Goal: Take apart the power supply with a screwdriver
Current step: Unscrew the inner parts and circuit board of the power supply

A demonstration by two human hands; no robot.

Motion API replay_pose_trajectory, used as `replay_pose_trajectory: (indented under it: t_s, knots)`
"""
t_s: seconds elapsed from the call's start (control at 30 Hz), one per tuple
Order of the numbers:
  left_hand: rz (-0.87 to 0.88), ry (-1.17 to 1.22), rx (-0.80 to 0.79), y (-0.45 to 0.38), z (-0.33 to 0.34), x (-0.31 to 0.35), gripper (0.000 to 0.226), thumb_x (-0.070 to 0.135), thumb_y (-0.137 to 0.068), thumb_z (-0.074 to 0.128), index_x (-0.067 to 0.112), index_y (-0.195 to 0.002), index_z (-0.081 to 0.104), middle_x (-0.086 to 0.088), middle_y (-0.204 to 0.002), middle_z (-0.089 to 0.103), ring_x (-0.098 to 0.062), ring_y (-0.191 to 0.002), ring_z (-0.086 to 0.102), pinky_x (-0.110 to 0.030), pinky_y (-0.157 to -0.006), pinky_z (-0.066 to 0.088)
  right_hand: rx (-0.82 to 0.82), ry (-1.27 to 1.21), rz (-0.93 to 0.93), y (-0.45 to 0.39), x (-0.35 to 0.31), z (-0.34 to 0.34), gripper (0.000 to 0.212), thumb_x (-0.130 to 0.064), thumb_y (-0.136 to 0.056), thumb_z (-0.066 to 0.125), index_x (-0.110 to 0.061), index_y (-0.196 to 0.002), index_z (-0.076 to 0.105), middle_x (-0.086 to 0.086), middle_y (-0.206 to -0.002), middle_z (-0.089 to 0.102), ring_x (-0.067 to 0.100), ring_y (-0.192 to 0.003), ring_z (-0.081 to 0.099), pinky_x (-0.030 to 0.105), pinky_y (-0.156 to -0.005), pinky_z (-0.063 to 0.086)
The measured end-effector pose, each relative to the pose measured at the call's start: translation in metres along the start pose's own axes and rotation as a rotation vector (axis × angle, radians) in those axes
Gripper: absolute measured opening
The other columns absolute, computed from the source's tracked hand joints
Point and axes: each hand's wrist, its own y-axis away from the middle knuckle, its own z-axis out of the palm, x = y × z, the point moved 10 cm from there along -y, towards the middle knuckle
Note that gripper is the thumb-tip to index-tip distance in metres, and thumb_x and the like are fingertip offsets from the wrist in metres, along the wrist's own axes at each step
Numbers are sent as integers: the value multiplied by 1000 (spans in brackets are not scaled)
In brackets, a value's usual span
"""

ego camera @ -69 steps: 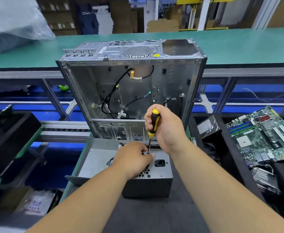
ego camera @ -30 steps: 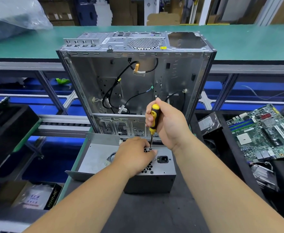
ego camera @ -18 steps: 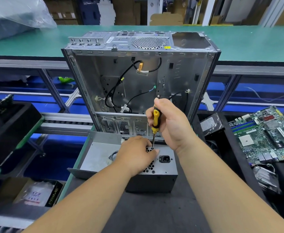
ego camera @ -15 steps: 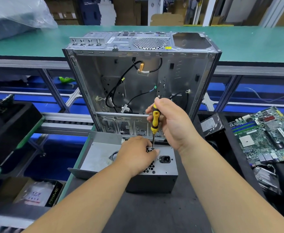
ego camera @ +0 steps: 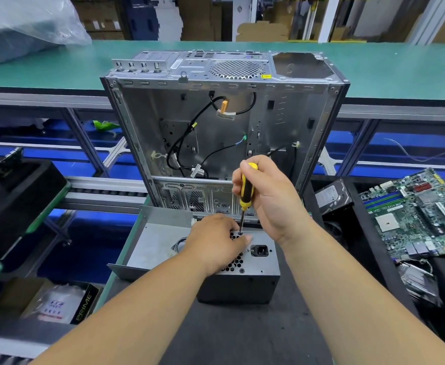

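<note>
A grey metal power supply stands on the dark mat, its vented face with a black socket turned up. My left hand lies on that face with curled fingers, covering part of the vent holes. My right hand grips a yellow and black screwdriver held nearly upright. The screwdriver's tip touches the top face just beyond my left fingers. Whatever lies under my left palm is hidden.
An open, empty computer case with loose black cables stands right behind the power supply. A flat metal panel lies to its left. At the right, a black tray holds a motherboard and a hard drive. Black bins stand at the left.
My right hand has shifted its hold a little on the screwdriver handle while the tip stays at the same spot. My left hand has stayed put. The view has shifted slightly.
</note>
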Motion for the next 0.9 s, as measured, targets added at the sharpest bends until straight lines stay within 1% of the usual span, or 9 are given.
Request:
replay_pose_trajectory:
  t_s: [0.1, 0.2, 0.3, 0.4, 0.53, 0.7, 0.77, 0.83, 0.9]
  knots:
    - [-12, -15, -2, -2, 1, 0, 40, 61, -88, 55, 28, -71, 40, 15, -76, 38, -13, -84, 42, -30, -69, 30, -8, 63, -7, -1, -1, -1, 23, -41, -87, 60, -19, -95, 65, -7, -87, 67, 11, -83, 65, 35, -79, 52]
    - [-23, -24, -7, -2, 0, 0, 47, 62, -87, 56, 29, -62, 34, 14, -74, 38, -15, -80, 42, -31, -62, 26, -38, 14, -13, -1, -1, 2, 22, -36, -89, 57, -18, -95, 68, -3, -83, 66, 14, -80, 63, 39, -82, 49]
    - [-29, -11, -19, -2, 0, 0, 48, 60, -87, 56, 28, -60, 33, 12, -73, 37, -17, -79, 41, -32, -62, 26, -107, -108, -35, 0, -2, 10, 26, -29, -94, 49, -10, -93, 67, 1, -76, 59, 15, -72, 54, 36, -78, 42]
    - [-26, -6, -19, -1, 0, 1, 48, 59, -87, 57, 27, -60, 33, 12, -72, 37, -18, -79, 42, -32, -65, 27, -130, -146, -30, 0, -2, 14, 29, -34, -96, 46, -11, -96, 63, 1, -74, 56, 16, -68, 46, 29, -70, 40]
    - [-14, -19, -14, 0, -1, 2, 47, 61, -87, 56, 29, -62, 33, 13, -73, 35, -16, -82, 40, -31, -70, 30, -67, -67, -32, -1, -2, 8, 22, -38, -92, 51, -16, -92, 52, -4, -79, 62, 14, -68, 53, 25, -67, 46]
    - [10, -24, -10, 0, 0, 3, 34, 62, -88, 54, 29, -81, 47, 9, -83, 41, -16, -93, 46, -31, -78, 36, -11, -88, 12, -4, 3, -1, 33, -41, -96, 48, -19, -87, 70, -2, -84, 65, 17, -80, 60, 41, -85, 46]
    - [17, -25, -9, 0, 1, 3, 34, 61, -88, 54, 29, -81, 47, 11, -81, 39, -16, -92, 46, -31, -78, 36, -36, -111, 38, -3, 6, 2, 44, -40, -104, 40, -18, -86, 73, 0, -81, 63, 16, -79, 58, 38, -86, 46]
    - [20, -26, -4, 0, 1, 3, 33, 61, -89, 55, 28, -82, 50, 12, -82, 40, -16, -93, 46, -31, -79, 36, -66, -182, 52, -3, 6, 7, 51, -40, -107, 33, -13, -88, 73, 2, -75, 58, 14, -72, 53, 30, -79, 47]
    - [20, -29, -2, 0, 1, 3, 35, 60, -89, 54, 26, -91, 59, 11, -87, 42, -17, -100, 49, -30, -79, 35, -69, -235, 63, -3, 6, 10, 54, -41, -108, 28, -9, -92, 70, 3, -71, 52, 13, -67, 47, 26, -72, 45]
